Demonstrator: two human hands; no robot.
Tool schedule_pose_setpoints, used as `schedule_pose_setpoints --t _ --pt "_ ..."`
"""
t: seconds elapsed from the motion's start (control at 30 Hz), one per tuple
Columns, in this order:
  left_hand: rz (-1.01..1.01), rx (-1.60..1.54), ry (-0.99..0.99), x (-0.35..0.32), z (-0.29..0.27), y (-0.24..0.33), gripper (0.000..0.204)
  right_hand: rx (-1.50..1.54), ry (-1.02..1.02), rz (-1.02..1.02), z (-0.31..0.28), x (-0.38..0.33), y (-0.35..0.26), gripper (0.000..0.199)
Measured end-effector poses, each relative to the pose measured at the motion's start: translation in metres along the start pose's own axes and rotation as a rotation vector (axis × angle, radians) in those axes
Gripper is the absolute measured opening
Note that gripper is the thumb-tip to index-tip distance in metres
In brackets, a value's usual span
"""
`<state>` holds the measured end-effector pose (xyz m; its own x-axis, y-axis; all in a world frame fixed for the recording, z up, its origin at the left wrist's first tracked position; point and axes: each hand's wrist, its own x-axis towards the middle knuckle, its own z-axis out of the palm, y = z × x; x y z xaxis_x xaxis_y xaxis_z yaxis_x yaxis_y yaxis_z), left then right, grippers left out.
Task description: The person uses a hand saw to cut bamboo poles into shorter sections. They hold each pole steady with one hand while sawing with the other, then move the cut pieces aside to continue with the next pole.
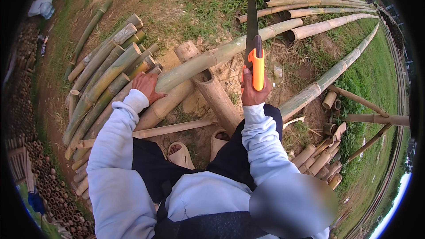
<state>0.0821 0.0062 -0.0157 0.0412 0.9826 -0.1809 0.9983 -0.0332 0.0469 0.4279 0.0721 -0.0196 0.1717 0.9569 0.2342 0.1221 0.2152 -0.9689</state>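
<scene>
My right hand (255,89) is closed round the orange handle (258,68) of a hand saw. The long dark saw blade (252,13) points away from me and crosses in front of a green bamboo pole (190,70). That pole slants from near left to far right over a bamboo support (217,97). My left hand (148,86) is closed at the pole's near left end, thumb along its lower side. Some of its fingers are hard to make out.
Left of me lies a stack of cut bamboo lengths (106,73). Long poles (327,26) lie on the grass at the far right, and another long pole (316,87) slants beside my right leg. Short offcuts (316,161) are piled at the lower right.
</scene>
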Motion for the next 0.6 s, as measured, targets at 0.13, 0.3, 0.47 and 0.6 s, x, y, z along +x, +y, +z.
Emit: schedule_pose_setpoints --t 0.13,0.3,0.47,0.6 --pt "-0.078 -0.011 -0.098 -0.081 -0.014 -0.057 0.07 0.085 -0.011 0.012 0.001 -0.004 -0.017 0.012" --pt "-0.102 0.008 -0.033 -0.157 -0.029 -0.113 0.07 0.017 -0.091 -0.073 0.001 -0.007 -0.018 0.012" --pt "-0.25 0.068 -0.152 -0.147 -0.045 -0.123 0.072 0.081 -0.16 -0.023 0.003 -0.015 -0.015 0.017" --pt "-0.332 0.223 -0.156 -0.138 -0.036 -0.118 0.078 0.049 -0.209 -0.04 0.007 -0.02 -0.019 0.018"
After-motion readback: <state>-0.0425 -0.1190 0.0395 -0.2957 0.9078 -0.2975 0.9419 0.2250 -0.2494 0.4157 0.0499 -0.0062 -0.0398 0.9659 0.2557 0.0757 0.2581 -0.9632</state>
